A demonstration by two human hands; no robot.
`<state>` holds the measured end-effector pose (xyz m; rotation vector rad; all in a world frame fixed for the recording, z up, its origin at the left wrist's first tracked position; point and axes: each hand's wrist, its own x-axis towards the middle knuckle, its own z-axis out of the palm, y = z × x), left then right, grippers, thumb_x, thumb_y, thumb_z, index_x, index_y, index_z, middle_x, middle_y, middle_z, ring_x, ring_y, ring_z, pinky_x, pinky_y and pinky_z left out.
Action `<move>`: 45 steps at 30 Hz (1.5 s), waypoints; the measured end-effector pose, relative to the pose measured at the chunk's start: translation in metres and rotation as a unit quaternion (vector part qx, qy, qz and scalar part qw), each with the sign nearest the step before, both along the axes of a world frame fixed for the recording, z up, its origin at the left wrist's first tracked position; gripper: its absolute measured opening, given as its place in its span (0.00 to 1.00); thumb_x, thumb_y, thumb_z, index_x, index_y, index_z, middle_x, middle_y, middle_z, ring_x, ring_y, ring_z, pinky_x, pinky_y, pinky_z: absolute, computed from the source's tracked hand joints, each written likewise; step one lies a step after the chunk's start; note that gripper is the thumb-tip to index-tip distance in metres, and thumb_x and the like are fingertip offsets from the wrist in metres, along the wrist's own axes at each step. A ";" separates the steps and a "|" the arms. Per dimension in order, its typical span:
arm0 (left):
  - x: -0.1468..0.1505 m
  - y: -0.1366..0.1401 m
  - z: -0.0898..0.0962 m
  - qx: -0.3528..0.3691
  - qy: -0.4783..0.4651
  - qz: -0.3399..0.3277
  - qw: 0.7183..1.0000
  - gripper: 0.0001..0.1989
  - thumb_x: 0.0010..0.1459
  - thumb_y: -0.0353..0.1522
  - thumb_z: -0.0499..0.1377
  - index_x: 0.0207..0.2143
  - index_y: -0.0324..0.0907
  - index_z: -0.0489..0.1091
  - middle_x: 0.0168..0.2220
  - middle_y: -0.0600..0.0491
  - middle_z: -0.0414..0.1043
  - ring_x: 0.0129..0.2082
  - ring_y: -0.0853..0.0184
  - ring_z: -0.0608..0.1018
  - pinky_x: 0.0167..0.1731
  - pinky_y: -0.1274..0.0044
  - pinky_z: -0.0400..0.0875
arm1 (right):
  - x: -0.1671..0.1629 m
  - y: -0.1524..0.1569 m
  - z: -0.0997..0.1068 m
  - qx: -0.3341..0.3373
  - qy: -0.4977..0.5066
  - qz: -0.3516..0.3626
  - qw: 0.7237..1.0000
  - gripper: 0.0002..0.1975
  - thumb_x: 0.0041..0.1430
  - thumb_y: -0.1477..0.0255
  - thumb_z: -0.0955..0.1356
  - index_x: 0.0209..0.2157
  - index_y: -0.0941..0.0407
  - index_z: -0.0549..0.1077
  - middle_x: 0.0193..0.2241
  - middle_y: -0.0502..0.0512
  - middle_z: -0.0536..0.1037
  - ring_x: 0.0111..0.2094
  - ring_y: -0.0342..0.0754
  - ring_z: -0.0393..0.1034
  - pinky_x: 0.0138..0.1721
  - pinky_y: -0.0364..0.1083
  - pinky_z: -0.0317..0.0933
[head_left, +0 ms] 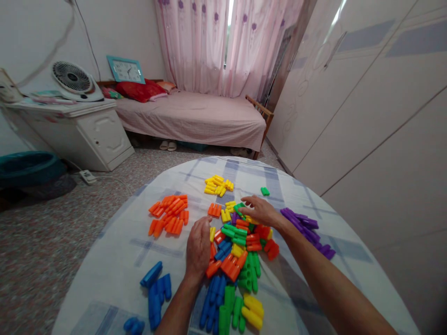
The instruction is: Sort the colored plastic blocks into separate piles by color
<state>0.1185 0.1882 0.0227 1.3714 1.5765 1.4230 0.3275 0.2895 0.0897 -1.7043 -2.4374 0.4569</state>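
A mixed pile of plastic finger-shaped building pieces in orange [233, 266], green [234, 231], blue [223, 250] and yellow [238, 250] lies between my hands. My left hand [198, 246] rests along the pile's left side, beside a small yellow piece [212, 234]; its fingers are slightly bent and no held piece shows. Over the pile's far right, my right hand [260, 210] has its fingers apart, with the fingertips right by a green piece [239, 208]. Whether they touch it, I cannot tell.
Sorted by colour around the round table [139, 253] lie orange [169, 215], yellow [219, 185], purple [307, 230] and blue [156, 293] groups, and one green piece [265, 191]. Beyond are a bed [195, 114], a white cabinet [103, 135] and a wardrobe [366, 102].
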 end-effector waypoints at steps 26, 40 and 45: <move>-0.001 0.001 -0.005 -0.007 -0.001 -0.005 1.000 0.20 0.65 0.41 0.43 0.44 0.41 0.71 0.50 0.47 0.70 0.53 0.63 0.70 0.57 0.67 0.61 | 0.055 0.067 -0.023 0.152 -0.060 -0.291 0.943 0.21 0.63 0.72 0.56 0.56 0.56 0.65 0.54 0.61 0.68 0.50 0.53 0.66 0.44 0.48 0.61; -0.001 0.001 -0.002 -0.002 0.005 -0.004 1.000 0.21 0.65 0.41 0.43 0.44 0.41 0.71 0.48 0.47 0.71 0.51 0.63 0.71 0.55 0.67 0.63 | 0.041 0.010 -0.009 0.114 0.061 -0.034 0.991 0.19 0.62 0.65 0.61 0.52 0.56 0.69 0.51 0.60 0.71 0.54 0.52 0.63 0.55 0.51 0.56; -0.001 0.001 -0.002 0.002 0.005 -0.007 1.000 0.21 0.65 0.41 0.43 0.44 0.41 0.71 0.48 0.47 0.71 0.51 0.63 0.71 0.56 0.67 0.62 | 0.029 -0.038 -0.005 0.023 0.091 0.020 0.995 0.20 0.58 0.64 0.65 0.50 0.57 0.71 0.47 0.60 0.74 0.47 0.52 0.68 0.49 0.50 0.60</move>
